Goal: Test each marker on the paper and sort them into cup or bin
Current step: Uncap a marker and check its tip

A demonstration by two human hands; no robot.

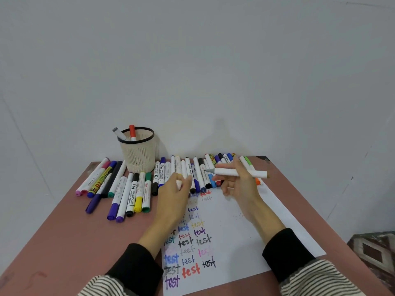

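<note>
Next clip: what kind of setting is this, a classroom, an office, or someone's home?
Hard to say for certain; probably a plain room at home. A small reddish-brown table is pushed against a bare white wall, and a patterned textile lies at right. Nothing suggests a classroom or office.

One cup (138,153) holding two markers (132,132); one sheet of paper (235,227); two hands; loose markers too many and overlapped to count exactly.

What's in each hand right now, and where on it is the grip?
The right hand holds an uncapped white marker around mid-barrel, tip pointing left. The left hand is curled around something white, likely its cap, mostly hidden.
</note>
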